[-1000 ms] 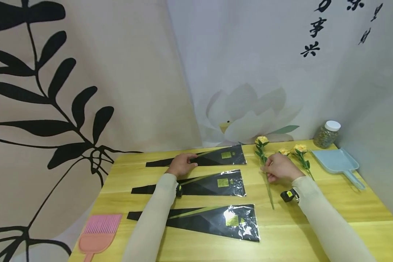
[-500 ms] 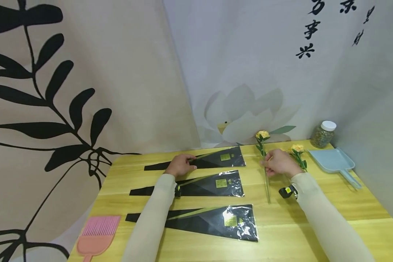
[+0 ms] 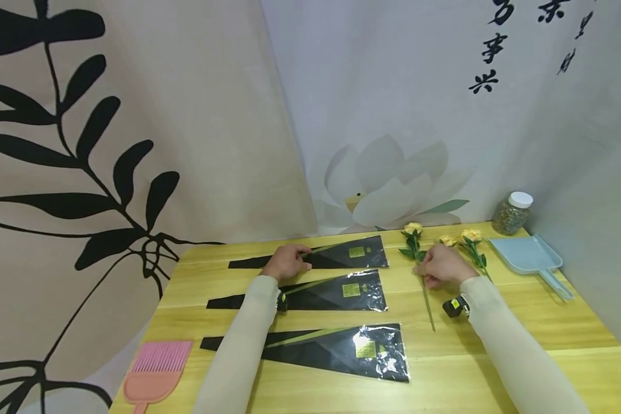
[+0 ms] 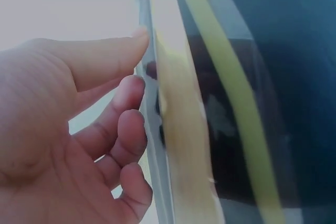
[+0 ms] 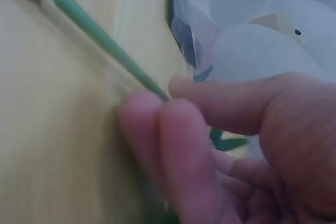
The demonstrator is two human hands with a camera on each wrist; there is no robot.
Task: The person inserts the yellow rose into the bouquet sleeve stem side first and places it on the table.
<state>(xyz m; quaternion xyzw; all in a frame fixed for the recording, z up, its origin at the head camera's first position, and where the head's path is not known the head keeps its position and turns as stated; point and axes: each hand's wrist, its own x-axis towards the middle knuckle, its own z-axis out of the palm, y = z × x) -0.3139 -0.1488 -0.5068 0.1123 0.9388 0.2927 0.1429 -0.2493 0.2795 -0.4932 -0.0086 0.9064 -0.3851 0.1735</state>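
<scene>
On the table (image 3: 445, 368), wrappers (image 3: 323, 292) lie left of flowers (image 3: 471, 235), the dustpan (image 3: 525, 254) right

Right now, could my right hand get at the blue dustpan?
Probably yes, once your right hand frees its fingers from the flower stem they pinch: the blue dustpan lies uncovered close by, with only yellow roses lying low between.

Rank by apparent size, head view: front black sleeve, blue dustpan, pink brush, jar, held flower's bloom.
1. Front black sleeve
2. Blue dustpan and pink brush: too alike to rank; brush is nearer, cut off by frame
3. Jar
4. Held flower's bloom
</scene>
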